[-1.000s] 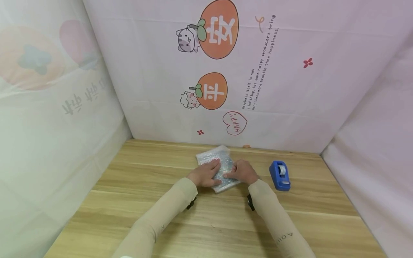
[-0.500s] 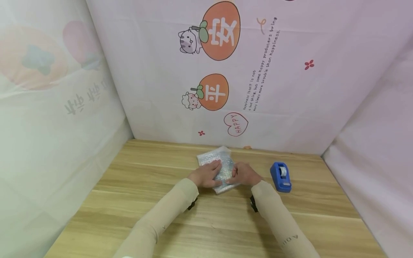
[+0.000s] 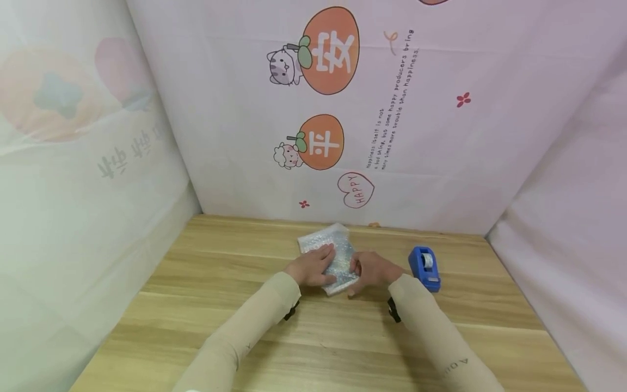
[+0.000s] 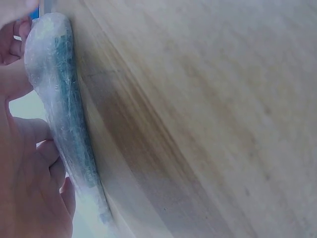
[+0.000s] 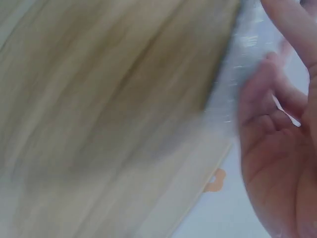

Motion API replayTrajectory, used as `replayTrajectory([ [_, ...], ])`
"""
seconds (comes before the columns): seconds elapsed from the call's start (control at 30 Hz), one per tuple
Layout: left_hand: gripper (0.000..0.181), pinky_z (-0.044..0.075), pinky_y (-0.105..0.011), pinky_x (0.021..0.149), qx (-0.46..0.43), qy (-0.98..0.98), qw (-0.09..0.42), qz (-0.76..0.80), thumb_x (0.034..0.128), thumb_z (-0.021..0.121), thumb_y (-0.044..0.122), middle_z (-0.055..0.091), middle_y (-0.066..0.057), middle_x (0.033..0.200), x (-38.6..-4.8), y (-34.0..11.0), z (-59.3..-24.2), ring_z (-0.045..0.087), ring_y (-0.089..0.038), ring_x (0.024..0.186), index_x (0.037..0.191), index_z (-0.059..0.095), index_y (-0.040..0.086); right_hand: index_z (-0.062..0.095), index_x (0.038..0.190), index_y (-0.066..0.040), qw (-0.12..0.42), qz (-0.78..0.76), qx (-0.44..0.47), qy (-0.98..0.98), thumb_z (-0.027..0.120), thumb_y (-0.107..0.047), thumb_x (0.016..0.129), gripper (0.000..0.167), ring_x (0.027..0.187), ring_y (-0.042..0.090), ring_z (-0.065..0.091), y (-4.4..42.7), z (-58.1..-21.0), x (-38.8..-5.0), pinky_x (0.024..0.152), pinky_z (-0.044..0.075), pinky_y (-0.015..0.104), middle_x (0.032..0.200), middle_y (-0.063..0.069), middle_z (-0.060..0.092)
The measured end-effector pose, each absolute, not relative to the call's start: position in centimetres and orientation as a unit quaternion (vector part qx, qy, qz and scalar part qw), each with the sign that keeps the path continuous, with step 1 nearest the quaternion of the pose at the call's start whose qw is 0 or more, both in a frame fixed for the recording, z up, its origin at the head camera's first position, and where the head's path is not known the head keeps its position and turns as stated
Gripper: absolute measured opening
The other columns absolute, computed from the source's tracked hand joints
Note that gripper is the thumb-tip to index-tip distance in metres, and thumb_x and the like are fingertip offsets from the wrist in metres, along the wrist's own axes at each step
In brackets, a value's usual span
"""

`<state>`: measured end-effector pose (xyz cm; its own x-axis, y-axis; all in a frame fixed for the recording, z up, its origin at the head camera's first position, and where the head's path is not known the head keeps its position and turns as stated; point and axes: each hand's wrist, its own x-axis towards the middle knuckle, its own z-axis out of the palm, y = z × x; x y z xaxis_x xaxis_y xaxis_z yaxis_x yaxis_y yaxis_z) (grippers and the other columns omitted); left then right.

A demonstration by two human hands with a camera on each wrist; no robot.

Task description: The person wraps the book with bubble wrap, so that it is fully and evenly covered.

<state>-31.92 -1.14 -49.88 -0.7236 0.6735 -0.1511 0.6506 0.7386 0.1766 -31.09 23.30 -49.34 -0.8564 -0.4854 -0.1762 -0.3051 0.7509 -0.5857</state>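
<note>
A flat packet in bubble wrap (image 3: 340,262) lies slantwise on the wooden table in the head view. My left hand (image 3: 311,268) rests on its left part, fingers spread and fairly straight. At the packet's right edge is my right hand (image 3: 373,269), its fingers loosely bent and its thumb held apart toward the near side. Seen edge-on in the left wrist view, the wrapped packet (image 4: 62,94) shows something teal through clear layers. The right wrist view has the bent fingers (image 5: 257,106) beside the packet's blurred edge; no grip on it shows there.
A blue tape dispenser (image 3: 425,268) with a tape roll stands right of the right hand. The wooden table (image 3: 235,321) is bounded by a printed cloth (image 3: 235,109) at the back and pale cloths at both sides.
My right hand has shifted a little rightward and nearer, its thumb moving off the packet toward the near side. The left hand has stayed on the packet.
</note>
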Motion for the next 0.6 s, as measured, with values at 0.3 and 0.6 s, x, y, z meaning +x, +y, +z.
replayTrajectory([
  [0.3, 0.085, 0.022, -0.044, 0.136, 0.361, 0.924, 0.102, 0.076, 0.1076, 0.050, 0.051, 0.015, -0.016, 0.178, -32.2, -1.7, -49.9, 0.017, -0.031, 0.166, 0.167, 0.019, 0.000, 0.069, 0.106, -0.006, 0.186, -0.262, -0.263, 0.910, 0.093, -0.030, 0.081, 0.042, 0.091, 0.014, 0.063, 23.9, -47.3, -30.3, 0.080, 0.057, 0.028, 0.103, 0.008, 0.072],
  [0.6, 0.087, 0.019, -0.043, 0.137, 0.355, 0.922, 0.114, 0.103, 0.1060, 0.053, 0.053, 0.014, -0.014, 0.179, -32.3, -2.3, -49.6, 0.016, -0.029, 0.167, 0.168, 0.018, 0.002, 0.072, 0.121, -0.002, 0.219, -0.168, -0.234, 0.932, 0.085, -0.034, 0.090, 0.046, 0.104, 0.020, 0.070, 24.3, -44.1, -28.8, 0.094, 0.062, 0.043, 0.113, 0.008, 0.075],
])
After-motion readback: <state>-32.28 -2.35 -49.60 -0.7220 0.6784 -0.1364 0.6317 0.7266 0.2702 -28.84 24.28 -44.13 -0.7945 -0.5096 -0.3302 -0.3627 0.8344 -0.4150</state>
